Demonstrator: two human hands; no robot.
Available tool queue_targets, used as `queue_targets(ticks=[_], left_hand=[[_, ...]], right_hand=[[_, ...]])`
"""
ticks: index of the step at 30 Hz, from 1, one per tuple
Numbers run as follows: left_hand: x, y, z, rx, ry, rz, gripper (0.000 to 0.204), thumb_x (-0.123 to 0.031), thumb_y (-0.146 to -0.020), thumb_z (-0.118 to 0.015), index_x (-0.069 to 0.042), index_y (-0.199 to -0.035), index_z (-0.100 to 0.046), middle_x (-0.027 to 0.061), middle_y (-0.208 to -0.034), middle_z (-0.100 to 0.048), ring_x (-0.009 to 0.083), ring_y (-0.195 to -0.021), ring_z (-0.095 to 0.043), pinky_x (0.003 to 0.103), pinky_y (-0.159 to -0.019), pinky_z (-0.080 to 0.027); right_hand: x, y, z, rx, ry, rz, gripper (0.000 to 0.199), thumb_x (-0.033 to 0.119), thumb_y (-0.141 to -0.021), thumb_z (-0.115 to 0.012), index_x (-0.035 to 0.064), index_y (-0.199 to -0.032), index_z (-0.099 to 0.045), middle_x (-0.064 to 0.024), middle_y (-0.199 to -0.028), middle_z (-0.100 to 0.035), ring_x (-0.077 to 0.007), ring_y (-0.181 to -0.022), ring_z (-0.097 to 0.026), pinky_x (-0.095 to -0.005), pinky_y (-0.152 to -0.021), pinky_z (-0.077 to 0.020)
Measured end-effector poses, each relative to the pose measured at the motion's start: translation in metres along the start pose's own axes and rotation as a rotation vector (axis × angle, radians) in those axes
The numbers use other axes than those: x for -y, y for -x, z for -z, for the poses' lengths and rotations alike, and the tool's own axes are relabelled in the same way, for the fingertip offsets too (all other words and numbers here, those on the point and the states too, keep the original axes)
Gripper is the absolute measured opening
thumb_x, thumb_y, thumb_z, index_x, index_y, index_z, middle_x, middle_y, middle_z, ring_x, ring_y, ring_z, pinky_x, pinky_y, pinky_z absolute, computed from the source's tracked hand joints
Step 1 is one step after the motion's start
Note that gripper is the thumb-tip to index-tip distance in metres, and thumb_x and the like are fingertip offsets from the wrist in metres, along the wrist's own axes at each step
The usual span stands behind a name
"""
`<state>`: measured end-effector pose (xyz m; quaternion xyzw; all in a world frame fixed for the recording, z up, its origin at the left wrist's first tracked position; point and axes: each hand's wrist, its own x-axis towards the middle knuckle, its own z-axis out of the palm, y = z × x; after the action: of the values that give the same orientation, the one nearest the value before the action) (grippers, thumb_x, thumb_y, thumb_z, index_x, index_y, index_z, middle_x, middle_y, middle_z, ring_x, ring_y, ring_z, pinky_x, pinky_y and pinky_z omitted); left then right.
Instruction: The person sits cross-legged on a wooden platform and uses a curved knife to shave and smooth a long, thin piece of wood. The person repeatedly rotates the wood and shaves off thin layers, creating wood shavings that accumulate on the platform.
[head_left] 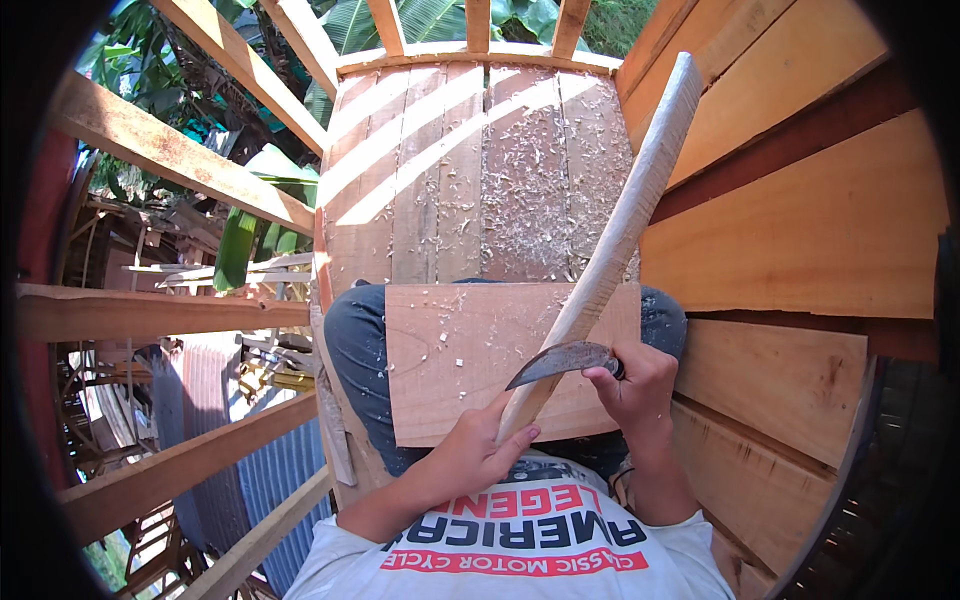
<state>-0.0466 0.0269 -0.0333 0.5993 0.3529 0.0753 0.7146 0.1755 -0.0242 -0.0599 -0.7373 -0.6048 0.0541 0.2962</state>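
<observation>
A long, pale wooden stick with a rough-carved surface slants from my lap up toward the far right. Around its lower end is my left hand, closed on it. My right hand grips a curved knife, its handle mostly hidden in my fingers. The dark blade lies across the stick a little above my left hand, with its tip pointing left. Beneath both, a flat wooden board rests across my legs, with a few small chips on it.
Wood shavings are scattered over the plank floor ahead of me. Wooden rails stand on the left, and a plank wall closes the right side. Beyond the rails are corrugated sheets and leafy plants.
</observation>
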Motion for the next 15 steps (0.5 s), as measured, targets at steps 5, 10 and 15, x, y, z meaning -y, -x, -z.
queue_targets(ticks=[5, 10, 15], left_hand=[[0.000, 0.005, -0.009, -0.086, -0.100, -0.138, 0.044, -0.015, -0.091, -0.058, 0.009, -0.125, -0.042, 0.0246, -0.063, -0.058, 0.0335, -0.052, -0.060, 0.038, -0.053, -0.046], [-0.017, 0.011, -0.009, -0.009, -0.091, 0.024, 0.041, -0.015, -0.092, -0.057, 0.008, -0.123, -0.043, 0.0216, -0.066, -0.058, 0.0277, -0.057, -0.061, 0.034, -0.054, -0.046], [-0.009, 0.026, -0.017, 0.151, -0.030, 0.036, 0.041, -0.015, -0.093, -0.056, 0.006, -0.125, -0.041, 0.0204, -0.065, -0.056, 0.0311, -0.056, -0.059, 0.036, -0.055, -0.045]], right_hand=[[-0.016, -0.010, 0.002, -0.110, 0.076, 0.132, 0.067, 0.069, -0.070, -0.062, 0.0073, -0.054, -0.042, -0.0086, -0.049, -0.040, -0.0276, -0.042, -0.047, -0.0360, -0.041, -0.0359], [-0.038, -0.018, -0.007, -0.227, -0.077, -0.036, 0.070, 0.067, -0.081, -0.055, 0.0031, -0.056, -0.037, -0.0085, -0.049, -0.034, -0.0249, -0.041, -0.037, -0.0345, -0.042, -0.0294], [-0.060, -0.038, 0.027, -0.377, -0.198, -0.315, 0.069, 0.060, -0.091, -0.045, 0.0000, -0.060, -0.035, -0.0063, -0.051, -0.024, -0.0122, -0.046, -0.030, -0.0323, -0.043, -0.0244]])
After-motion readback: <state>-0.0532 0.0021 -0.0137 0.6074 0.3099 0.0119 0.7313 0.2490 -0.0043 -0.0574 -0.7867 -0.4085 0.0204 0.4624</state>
